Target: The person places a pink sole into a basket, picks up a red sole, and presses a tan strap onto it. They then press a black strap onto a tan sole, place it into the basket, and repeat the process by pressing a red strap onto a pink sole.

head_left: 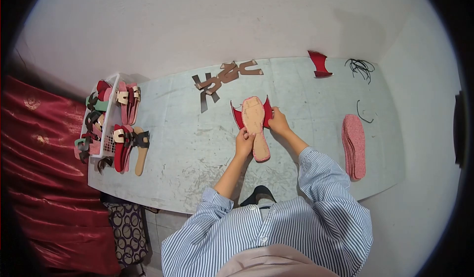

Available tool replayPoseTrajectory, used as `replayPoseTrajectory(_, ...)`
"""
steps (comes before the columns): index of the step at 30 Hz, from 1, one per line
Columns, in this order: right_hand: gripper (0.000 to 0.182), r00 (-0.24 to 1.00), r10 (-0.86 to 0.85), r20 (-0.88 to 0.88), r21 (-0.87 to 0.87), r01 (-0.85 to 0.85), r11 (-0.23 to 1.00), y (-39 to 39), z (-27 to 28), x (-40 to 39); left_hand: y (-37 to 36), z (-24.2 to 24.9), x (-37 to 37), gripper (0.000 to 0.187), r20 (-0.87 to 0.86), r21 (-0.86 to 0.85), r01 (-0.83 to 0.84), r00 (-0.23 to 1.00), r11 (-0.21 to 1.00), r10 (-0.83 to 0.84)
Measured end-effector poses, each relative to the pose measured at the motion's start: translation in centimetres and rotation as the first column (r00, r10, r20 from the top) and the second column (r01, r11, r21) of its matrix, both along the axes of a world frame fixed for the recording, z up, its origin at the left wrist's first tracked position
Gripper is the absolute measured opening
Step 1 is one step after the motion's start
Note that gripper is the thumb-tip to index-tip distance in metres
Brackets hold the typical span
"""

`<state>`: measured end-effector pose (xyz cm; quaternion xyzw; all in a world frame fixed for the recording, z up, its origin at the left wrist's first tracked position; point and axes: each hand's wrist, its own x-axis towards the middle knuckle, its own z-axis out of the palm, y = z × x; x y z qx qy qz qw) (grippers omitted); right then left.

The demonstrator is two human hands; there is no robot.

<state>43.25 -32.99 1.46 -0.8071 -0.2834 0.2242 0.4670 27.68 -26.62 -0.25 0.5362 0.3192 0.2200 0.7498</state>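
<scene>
A sandal sole (pixel 253 116), tan on its upward face with a pink rim, is held over the middle of the table. A red upper (pixel 268 113) passes behind it, its two ends sticking out left and right. My left hand (pixel 243 142) is closed on the sole's left edge near its narrow part, thumb on the tan face. With fingers pinched, my right hand (pixel 278 122) grips the right end of the red upper. The middle of the upper is hidden behind the sole.
Brown and dark strap pieces (pixel 227 78) lie at the back. Another red upper (pixel 319 63) and black cords (pixel 360 68) lie back right, with stacked pink soles (pixel 354 147) at right. A white basket (pixel 109 116) of sandals and loose sandals (pixel 129 101) stand left. A red curtain (pixel 54 178) hangs beside.
</scene>
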Motion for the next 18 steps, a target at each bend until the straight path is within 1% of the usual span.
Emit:
replayPoseTrajectory(3, 0.045, 0.999, 0.038, 0.0, -0.048, -0.038, 0.998, -1.6, -0.3, -1.2, -1.3, -0.2, -0.7, 0.03, -0.021, 0.013, -0.046, 0.999, 0.999, 0.046)
replayPoseTrajectory(5, 0.044, 0.999, 0.035, 0.01, -0.044, -0.035, 0.998, -2.5, -0.6, -1.9, -1.9, -0.4, -1.2, 0.03, -0.029, 0.011, -0.069, 0.997, 0.998, 0.069)
replayPoseTrajectory(7, 0.043, 0.999, 0.029, 0.021, -0.035, -0.028, 0.999, -3.2, -0.6, -2.5, -2.1, -0.9, -1.5, 0.03, -0.122, 0.104, -0.031, 0.992, 0.994, 0.044)
replayPoseTrajectory(8, 0.043, 1.0, 0.026, 0.007, -0.033, -0.026, 0.999, -3.6, -0.6, -2.7, -2.3, -1.2, -1.6, 0.03, -0.124, 0.104, -0.029, 0.991, 0.994, 0.042)
replayPoseTrajectory(10, 0.042, 1.0, 0.018, -0.007, -0.029, -0.019, 0.999, -4.0, -1.0, -2.8, -2.6, -1.2, -1.7, 0.029, -0.188, 0.132, -0.014, 0.981, 0.991, 0.039)
replayPoseTrajectory(12, 0.041, 0.999, 0.026, 0.023, -0.004, -0.025, 1.0, -4.2, -1.3, -2.8, -2.7, -1.3, -1.8, 0.03, -0.207, 0.137, -0.006, 0.978, 0.991, 0.034)
replayPoseTrajectory(14, 0.041, 1.0, 0.022, 0.016, -0.008, -0.021, 1.0, -4.4, -1.5, -2.8, -2.8, -1.5, -1.8, 0.031, -0.227, 0.144, 0.004, 0.973, 0.99, 0.029)
replayPoseTrajectory(16, 0.04, 1.0, 0.017, 0.01, -0.012, -0.017, 1.0, -4.5, -1.2, -2.9, -2.9, -2.2, -1.7, 0.036, -0.29, 0.255, -0.003, 0.954, 0.967, 0.079)
replayPoseTrajectory(17, 0.039, 1.0, 0.011, 0.002, -0.005, -0.011, 1.0, -4.6, -1.0, -3.0, -3.0, -2.6, -1.7, 0.036, -0.292, 0.258, 0.002, 0.953, 0.966, 0.076)
replayPoseTrajectory(18, 0.039, 1.0, 0.005, -0.005, 0.001, -0.005, 1.0, -4.7, -0.9, -3.1, -3.2, -3.0, -1.8, 0.041, -0.249, 0.302, -0.029, 0.962, 0.953, 0.108)
